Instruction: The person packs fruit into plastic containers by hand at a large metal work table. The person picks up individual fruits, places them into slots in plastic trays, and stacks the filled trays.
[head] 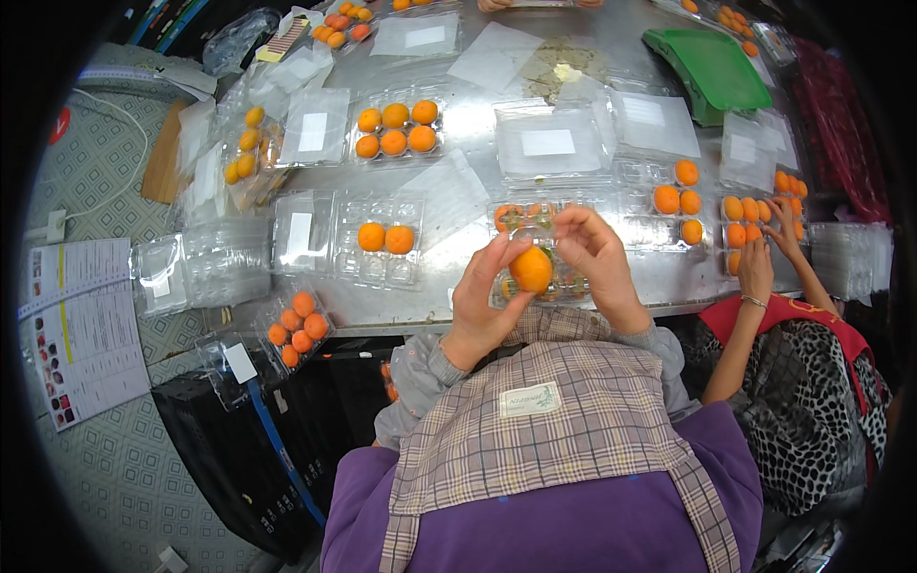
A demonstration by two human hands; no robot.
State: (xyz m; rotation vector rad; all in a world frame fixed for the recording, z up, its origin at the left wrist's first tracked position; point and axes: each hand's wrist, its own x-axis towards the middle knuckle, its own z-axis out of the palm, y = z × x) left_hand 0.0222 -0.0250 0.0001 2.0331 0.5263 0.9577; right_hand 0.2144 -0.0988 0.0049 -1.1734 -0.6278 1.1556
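My left hand (481, 297) grips a round orange-coloured fruit (531, 270) between its thumb and fingertips. Just right of the fruit, my right hand (598, 265) has its thumb and fingers curled and apart; I see nothing held in it. Beneath both hands is a clear plastic clamshell tray (580, 223), partly hidden by them. Similar fruits with green tops (509, 216) sit in its far row. Left of my hands lies an open clear clamshell (387, 272) holding two fruits (385, 238), with a white label on its lid (302, 229).
On the metal table (458, 308) are a clamshell with several fruits (395, 129), lidded packs (548, 143) and a green plastic tray (709, 71). A co-worker's hands (756, 268) touch fruits at right. Stacked clamshells (226, 251) and black crates (236, 444) stand at left.
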